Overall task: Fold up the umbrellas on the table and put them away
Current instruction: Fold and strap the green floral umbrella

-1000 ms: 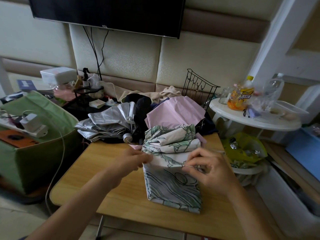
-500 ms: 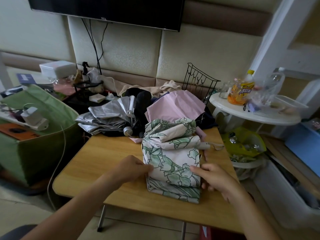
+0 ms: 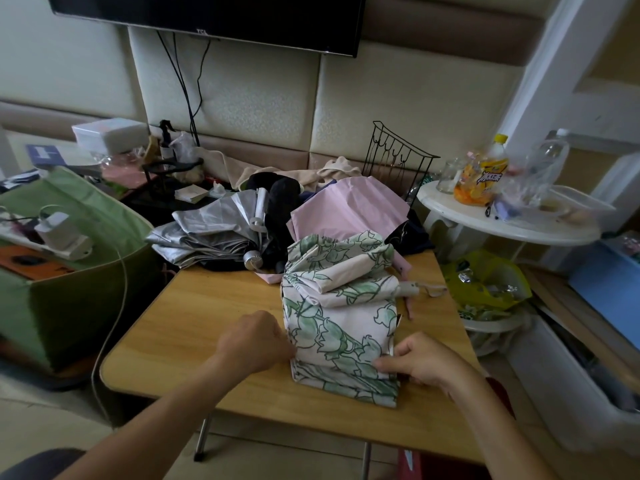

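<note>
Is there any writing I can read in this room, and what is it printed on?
"TCL": on the lower edge of the television on the wall.
Bold characters on the orange drink bottle label: too blurred to read.
White mark on the blue booklet at left: not legible.

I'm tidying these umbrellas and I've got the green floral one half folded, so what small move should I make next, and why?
Probably roll the pinched near edge away from you, toward the handle. The left hand and right hand grip the near end of the floral umbrella, whose canopy lies flat in folded panels on the wooden table. The far end is bunched loosely by the white handle, so rolling should gather it.
</note>
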`<state>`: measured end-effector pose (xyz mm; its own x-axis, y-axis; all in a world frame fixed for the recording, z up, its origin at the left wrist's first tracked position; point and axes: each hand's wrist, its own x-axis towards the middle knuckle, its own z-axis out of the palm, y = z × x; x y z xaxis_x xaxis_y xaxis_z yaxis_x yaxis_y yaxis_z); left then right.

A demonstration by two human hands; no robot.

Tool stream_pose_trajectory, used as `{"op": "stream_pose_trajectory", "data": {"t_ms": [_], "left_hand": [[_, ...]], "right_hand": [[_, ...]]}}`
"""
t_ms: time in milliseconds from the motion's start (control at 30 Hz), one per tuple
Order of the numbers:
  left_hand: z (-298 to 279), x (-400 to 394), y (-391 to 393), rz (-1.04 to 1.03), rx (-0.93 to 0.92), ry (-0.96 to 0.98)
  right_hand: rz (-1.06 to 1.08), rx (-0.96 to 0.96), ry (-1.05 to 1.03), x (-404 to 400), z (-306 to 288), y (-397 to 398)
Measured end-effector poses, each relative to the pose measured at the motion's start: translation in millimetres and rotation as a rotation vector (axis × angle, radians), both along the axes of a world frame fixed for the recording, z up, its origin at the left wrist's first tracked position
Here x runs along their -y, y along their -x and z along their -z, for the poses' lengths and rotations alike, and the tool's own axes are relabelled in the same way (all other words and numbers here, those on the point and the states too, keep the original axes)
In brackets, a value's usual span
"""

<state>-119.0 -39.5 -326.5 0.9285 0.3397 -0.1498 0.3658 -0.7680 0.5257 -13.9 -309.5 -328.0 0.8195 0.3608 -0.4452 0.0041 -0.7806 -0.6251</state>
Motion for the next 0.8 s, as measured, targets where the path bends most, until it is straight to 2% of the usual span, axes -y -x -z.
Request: {"op": "stream_pose_trajectory", "data": {"t_ms": [100, 133, 200, 300, 433, 533, 633, 800], "left_hand": [[-5.3, 9.3, 0.5, 0.03, 0.342, -0.108], [-6.4, 9.6, -0.5, 0.122, 0.447, -0.136], [-3.0, 8.5, -3.7, 0.34, 0.512, -0.195], [9.0, 10.5, -4.5, 0.515, 0.407, -0.317], [28.7, 10.8, -1.0, 0.517, 0.286, -0.506], [49.2, 7.3, 3.8, 0.467, 0.172, -0.565], [56.1, 8.7, 5.4, 0.447, 0.115, -0.562], [52.7, 8.2, 4.6, 0.445, 0.065, -0.58]], "right_hand": [[-0.025, 0.097, 0.105, -6.1, 2.1, 1.1], [-0.022, 0.105, 0.115, -6.5, 4.1, 0.0], [-0.013, 0.124, 0.101, -6.7, 2.6, -0.2], [0.079, 0.089, -0.145, -3.5, -3.6, -4.0], [0.252, 0.089, -0.504, -6.7, -11.8, -7.1], [0.417, -0.11, -0.696, -11.7, -4.2, -13.6], [0.444, -0.185, -0.728, -16.9, 4.6, -20.4], [0.608, -0.046, -0.801, -29.9, 4.5, -30.2]]}}
